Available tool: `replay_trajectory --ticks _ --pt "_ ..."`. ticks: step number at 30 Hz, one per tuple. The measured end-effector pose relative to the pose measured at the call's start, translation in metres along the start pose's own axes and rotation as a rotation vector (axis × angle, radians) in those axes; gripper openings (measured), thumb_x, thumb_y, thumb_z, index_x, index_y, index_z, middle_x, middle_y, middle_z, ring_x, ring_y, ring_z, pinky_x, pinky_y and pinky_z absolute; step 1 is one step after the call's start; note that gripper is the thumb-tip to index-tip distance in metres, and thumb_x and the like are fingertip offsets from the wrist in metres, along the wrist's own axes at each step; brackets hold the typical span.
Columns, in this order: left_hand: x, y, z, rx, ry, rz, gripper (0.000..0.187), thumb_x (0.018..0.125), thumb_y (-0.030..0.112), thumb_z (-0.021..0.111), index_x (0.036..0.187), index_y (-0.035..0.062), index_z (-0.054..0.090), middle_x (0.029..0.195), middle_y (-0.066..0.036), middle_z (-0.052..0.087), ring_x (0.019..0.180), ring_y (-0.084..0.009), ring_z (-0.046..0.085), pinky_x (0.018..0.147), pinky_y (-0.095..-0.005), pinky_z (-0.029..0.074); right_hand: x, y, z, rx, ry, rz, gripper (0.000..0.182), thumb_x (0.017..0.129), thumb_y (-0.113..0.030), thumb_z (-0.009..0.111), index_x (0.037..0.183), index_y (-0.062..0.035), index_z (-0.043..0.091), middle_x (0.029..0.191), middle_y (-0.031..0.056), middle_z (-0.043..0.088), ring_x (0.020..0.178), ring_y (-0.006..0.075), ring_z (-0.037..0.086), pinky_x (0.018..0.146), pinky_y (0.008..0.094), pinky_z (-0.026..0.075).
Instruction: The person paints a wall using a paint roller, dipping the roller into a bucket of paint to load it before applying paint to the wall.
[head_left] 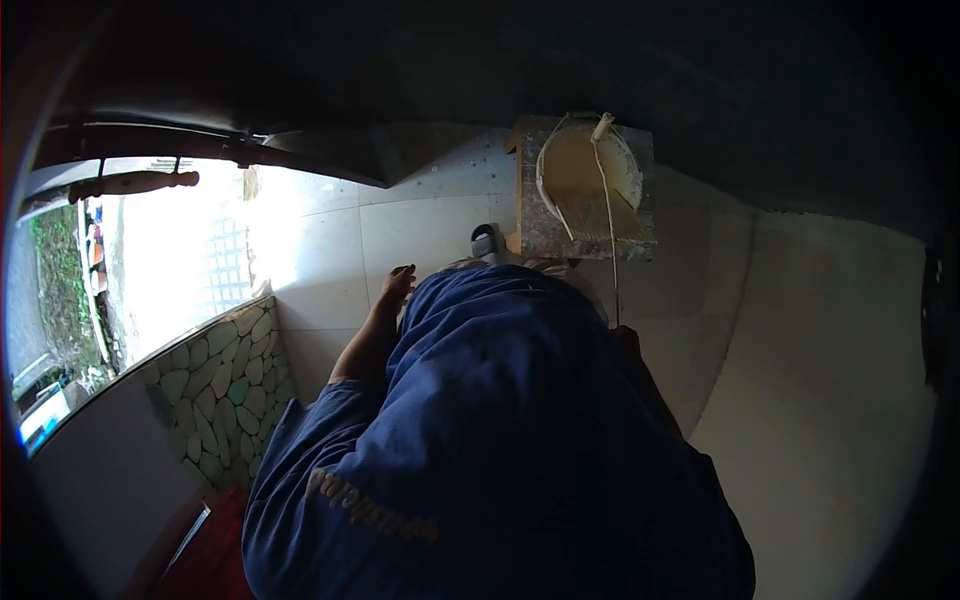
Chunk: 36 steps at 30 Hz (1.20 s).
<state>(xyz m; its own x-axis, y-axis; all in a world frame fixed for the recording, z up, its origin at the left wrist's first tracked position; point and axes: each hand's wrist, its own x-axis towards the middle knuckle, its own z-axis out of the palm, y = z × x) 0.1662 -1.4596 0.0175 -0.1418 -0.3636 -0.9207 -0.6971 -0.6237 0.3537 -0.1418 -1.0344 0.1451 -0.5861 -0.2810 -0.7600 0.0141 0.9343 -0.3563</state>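
My right hand (pixel 626 343) is in shadow beside my blue shirt, closed round the lower end of a long thin rod. The rod runs up to a small pale cylinder, and together they look like a mini paint roller (pixel 603 128). Its head lies at the rim of a round bucket (pixel 547 190) with a beige inside. A ribbed, grid-like piece (pixel 592 222) leans in the front of the bucket. My left hand (pixel 398 284) hangs by my left side, fingers loosely apart, with nothing visible in it.
The bucket stands on a paint-spotted wooden stool (pixel 535 228) over pale floor tiles (pixel 425 235). A dark sandal (pixel 484 240) shows below me. To the left are a stone-patterned panel (pixel 235 390), a bright opening and a wooden handle (pixel 135 184). A pale wall (pixel 830 400) rises on the right.
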Motion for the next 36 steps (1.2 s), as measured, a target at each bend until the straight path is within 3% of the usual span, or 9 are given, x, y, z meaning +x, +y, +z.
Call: replay_trajectory --ticks 6,15,22,36 --pt "-0.001 0.000 -0.008 0.007 0.016 -0.002 0.052 0.087 0.047 0.053 0.128 0.0158 0.049 0.116 -0.007 0.057 0.097 -0.0237 0.055 0.080 -0.0476 0.042 0.005 -0.002 0.004 0.119 -0.017 0.084 0.019 0.088 -0.015 0.057 0.072 -0.0076 0.049 0.058 0.0039 0.048 0.049 0.0141 0.048 0.045 0.0325 0.040" --pt "-0.014 0.021 -0.010 0.059 0.037 0.021 0.053 0.086 0.048 0.054 0.128 0.0167 0.050 0.114 -0.006 0.058 0.095 -0.0226 0.055 0.078 -0.0467 0.043 0.013 0.009 0.010 0.136 -0.005 0.054 0.024 0.085 -0.013 0.061 0.068 -0.0088 0.045 0.054 0.0020 0.040 0.044 0.0119 0.041 0.040 0.0319 0.034" --pt "-0.001 0.021 -0.012 0.078 0.026 0.054 0.054 0.085 0.049 0.054 0.129 0.0173 0.050 0.114 -0.006 0.058 0.095 -0.0223 0.055 0.078 -0.0466 0.042 0.012 0.006 0.012 0.210 0.024 0.075 0.025 0.085 -0.013 0.062 0.068 -0.0090 0.045 0.054 0.0027 0.041 0.044 0.0123 0.042 0.040 0.0317 0.034" --pt "-0.033 0.048 -0.004 0.136 0.038 0.026 0.054 0.086 0.049 0.053 0.129 0.0172 0.050 0.114 -0.006 0.058 0.099 -0.0242 0.056 0.079 -0.0471 0.043 0.005 0.010 0.022 -0.072 0.252 0.006 0.025 0.085 -0.019 0.056 0.066 -0.0043 0.048 0.060 0.0080 0.043 0.054 0.0183 0.044 0.054 0.0386 0.039"
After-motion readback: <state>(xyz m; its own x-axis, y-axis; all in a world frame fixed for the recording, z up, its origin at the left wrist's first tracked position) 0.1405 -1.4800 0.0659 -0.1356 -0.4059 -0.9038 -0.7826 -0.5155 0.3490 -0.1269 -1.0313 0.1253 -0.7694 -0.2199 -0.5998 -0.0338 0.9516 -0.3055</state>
